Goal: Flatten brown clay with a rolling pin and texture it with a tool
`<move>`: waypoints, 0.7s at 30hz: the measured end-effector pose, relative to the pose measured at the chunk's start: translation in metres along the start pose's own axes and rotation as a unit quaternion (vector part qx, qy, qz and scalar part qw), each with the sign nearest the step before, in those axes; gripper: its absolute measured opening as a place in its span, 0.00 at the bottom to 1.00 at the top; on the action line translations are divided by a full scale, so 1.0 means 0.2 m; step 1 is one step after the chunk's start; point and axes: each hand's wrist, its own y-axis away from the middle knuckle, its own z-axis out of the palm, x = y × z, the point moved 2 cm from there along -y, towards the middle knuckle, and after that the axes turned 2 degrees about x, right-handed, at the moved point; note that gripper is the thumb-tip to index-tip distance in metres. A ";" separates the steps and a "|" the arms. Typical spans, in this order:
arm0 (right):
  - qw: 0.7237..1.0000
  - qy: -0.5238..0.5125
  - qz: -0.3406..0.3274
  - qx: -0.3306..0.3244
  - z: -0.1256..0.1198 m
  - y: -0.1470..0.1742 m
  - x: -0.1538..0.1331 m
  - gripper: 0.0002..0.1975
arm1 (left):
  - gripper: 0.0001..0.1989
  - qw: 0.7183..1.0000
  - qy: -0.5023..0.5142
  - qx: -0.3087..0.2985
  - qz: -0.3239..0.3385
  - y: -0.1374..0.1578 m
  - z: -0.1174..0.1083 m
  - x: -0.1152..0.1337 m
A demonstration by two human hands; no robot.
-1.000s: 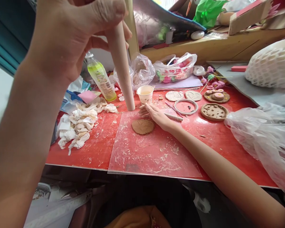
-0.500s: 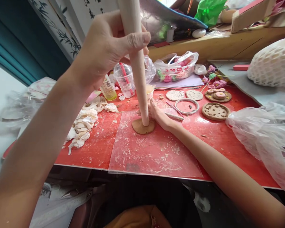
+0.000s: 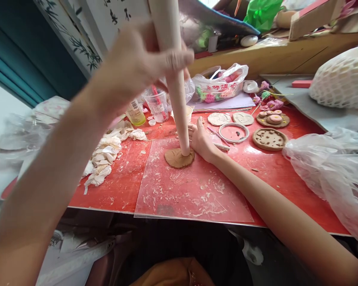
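Note:
My left hand (image 3: 137, 65), blurred, is closed around a pale wooden rolling pin (image 3: 178, 93) held almost upright. The pin's lower end meets the right part of a flattened brown clay piece (image 3: 177, 159). That clay lies on a clear plastic sheet (image 3: 193, 196) dusted with dried scraps. Beside the clay, just right of the pin's foot, is my right hand (image 3: 204, 143), thumb raised and fingers stretched out; some fingertips are hidden behind the pin. A paper cup (image 3: 186, 114) stands behind, partly covered by the pin.
Crumpled tissues (image 3: 103, 155) lie to the left on the red table. Towards the right are two pale clay discs (image 3: 219, 119), a ring (image 3: 234, 133), a round clay dish (image 3: 270, 139) and a plastic bag (image 3: 325, 171). A plastic cup (image 3: 157, 105) stands farther back.
The rolling pin's upper part and my left hand have shifted slightly right. My right hand has moved a little right, away from the paper cup, with its thumb now raised.

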 end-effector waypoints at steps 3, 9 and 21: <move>0.998 -0.042 0.023 0.028 0.00 -0.01 -0.01 0.37 | 0.09 0.998 0.003 -0.056 0.026 0.19 0.20 -0.01; 0.999 -0.037 0.026 -0.008 0.02 0.01 -0.02 0.35 | 0.13 0.985 -0.051 -0.144 -0.079 0.17 0.16 -0.13; 0.995 -0.097 0.003 -0.006 0.00 0.01 -0.03 0.24 | 0.16 0.990 -0.055 0.004 0.130 0.07 0.15 0.05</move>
